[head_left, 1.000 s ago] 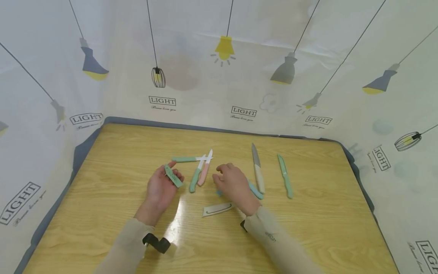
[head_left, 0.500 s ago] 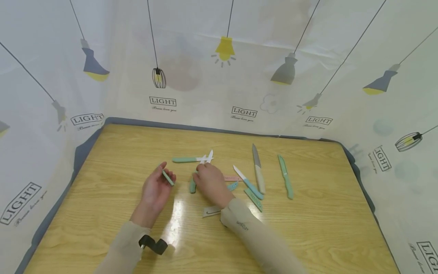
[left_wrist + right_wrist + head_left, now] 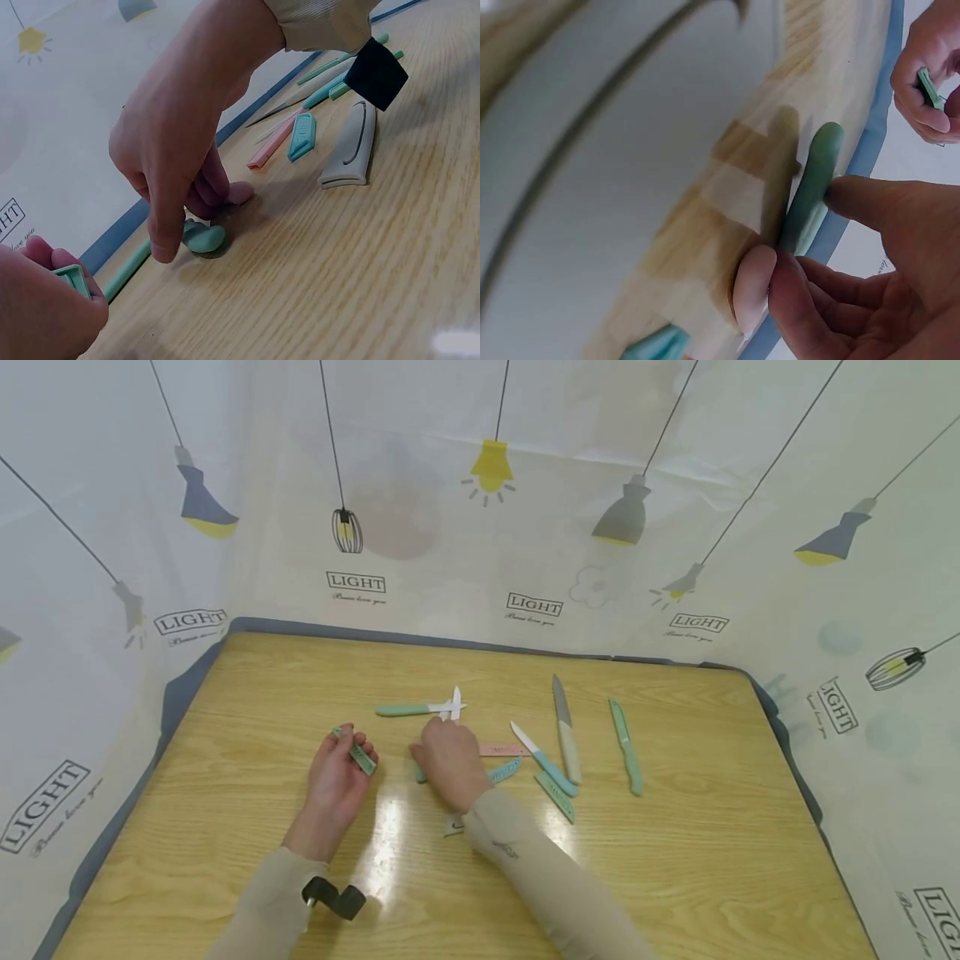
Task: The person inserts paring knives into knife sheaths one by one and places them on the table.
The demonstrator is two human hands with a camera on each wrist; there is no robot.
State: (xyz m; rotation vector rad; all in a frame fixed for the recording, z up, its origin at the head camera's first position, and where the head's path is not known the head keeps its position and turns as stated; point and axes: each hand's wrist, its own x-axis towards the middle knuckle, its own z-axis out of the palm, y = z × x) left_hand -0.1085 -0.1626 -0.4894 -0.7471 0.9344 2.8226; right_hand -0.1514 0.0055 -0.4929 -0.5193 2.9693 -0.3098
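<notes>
Green sheath (image 3: 363, 761) within left fingers (image 3: 926, 118).

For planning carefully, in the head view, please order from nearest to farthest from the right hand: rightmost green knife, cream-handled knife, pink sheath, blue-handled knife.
From the right hand:
1. Pink sheath: just right of it.
2. Blue-handled knife: farther right.
3. Cream-handled knife: right, beyond the blue one.
4. Rightmost green knife: farthest right.
</notes>
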